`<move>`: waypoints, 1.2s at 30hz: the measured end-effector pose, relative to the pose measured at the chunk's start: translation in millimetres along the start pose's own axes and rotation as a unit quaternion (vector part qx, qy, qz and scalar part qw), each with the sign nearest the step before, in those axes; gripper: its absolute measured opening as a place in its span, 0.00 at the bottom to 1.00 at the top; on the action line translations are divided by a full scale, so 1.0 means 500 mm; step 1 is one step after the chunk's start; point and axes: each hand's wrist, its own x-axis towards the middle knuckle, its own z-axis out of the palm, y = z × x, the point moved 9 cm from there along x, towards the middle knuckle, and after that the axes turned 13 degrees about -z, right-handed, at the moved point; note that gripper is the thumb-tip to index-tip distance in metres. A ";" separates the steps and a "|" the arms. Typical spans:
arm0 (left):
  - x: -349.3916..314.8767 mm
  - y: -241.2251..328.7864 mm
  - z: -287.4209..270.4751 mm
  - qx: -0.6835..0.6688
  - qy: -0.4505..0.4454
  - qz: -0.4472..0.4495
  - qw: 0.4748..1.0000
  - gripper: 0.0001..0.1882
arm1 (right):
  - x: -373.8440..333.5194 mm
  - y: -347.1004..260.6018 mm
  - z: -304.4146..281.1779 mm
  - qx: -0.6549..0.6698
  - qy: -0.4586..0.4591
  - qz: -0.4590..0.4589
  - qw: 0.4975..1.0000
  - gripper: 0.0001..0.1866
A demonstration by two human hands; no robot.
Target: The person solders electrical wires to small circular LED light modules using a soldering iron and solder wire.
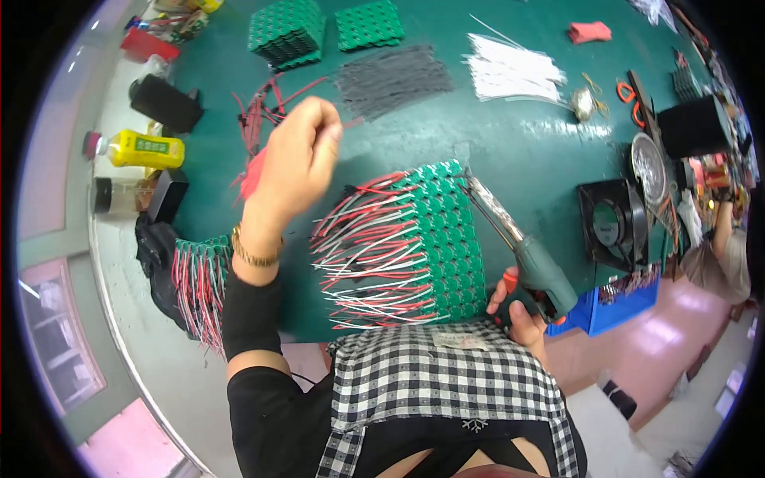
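Observation:
My right hand (522,317) grips the handle of a dark green soldering gun (543,271). Its long metal tip points up and left, reaching the upper right corner of a green circuit board panel (450,239). Rows of red, white and black wires (370,255) fan out from the panel's left side. My left hand (299,155) is raised beyond those wires with its fingers pinched. What looks like the end of a thin red wire (352,123) sticks out beside its fingertips. A bundle of red wires (253,135) lies just left of this hand, partly hidden behind it.
Stacked green boards (287,28), black wires (394,78) and white wires (514,68) lie at the far side. A black fan (612,225) and blue bin (625,307) stand right. Left are a yellow bottle (147,149) and a wired board (203,248). Another person's arm (723,231) shows far right.

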 end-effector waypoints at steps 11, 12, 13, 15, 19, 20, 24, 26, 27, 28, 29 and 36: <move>-0.121 0.002 0.195 -0.038 -0.138 -0.035 0.989 0.06 | -0.022 0.002 -0.005 -0.038 -0.008 0.053 0.998 0.28; -0.120 -0.005 0.193 -0.037 -0.124 -0.050 0.990 0.05 | -0.022 -0.002 0.004 -0.030 -0.027 0.048 0.998 0.24; -0.119 -0.011 0.191 -0.035 -0.109 -0.065 0.991 0.05 | -0.022 -0.001 0.004 -0.032 -0.026 0.052 0.998 0.24; -0.120 -0.013 0.192 -0.036 -0.102 -0.064 0.992 0.05 | -0.021 0.001 0.015 -0.042 -0.056 0.054 0.996 0.22; -0.117 -0.013 0.193 -0.044 -0.092 -0.063 0.993 0.05 | -0.015 -0.003 0.015 -0.088 -0.053 0.077 0.992 0.16; -0.116 -0.011 0.195 -0.050 -0.091 -0.059 0.993 0.06 | -0.019 0.002 0.010 -0.128 -0.085 0.073 0.985 0.21; -0.120 -0.016 0.189 -0.037 -0.069 -0.052 0.996 0.06 | -0.014 -0.003 0.018 -0.197 -0.116 0.037 0.973 0.28; -0.121 -0.018 0.190 -0.034 -0.063 -0.050 0.996 0.07 | -0.012 -0.002 0.016 -0.217 -0.130 0.031 0.967 0.27; -0.121 -0.016 0.189 -0.031 -0.059 -0.045 0.997 0.07 | -0.012 -0.005 0.017 -0.236 -0.141 0.024 0.961 0.27; -0.120 -0.016 0.190 -0.032 -0.060 -0.047 0.997 0.07 | -0.014 -0.005 0.015 -0.236 -0.142 0.026 0.961 0.27; -0.119 -0.010 0.189 -0.022 -0.055 -0.036 0.998 0.07 | -0.018 -0.003 0.012 -0.248 -0.146 0.033 0.957 0.27; -0.120 -0.009 0.186 -0.023 -0.044 -0.024 0.998 0.07 | 0.014 -0.036 0.044 -0.279 -0.123 -0.002 0.952 0.06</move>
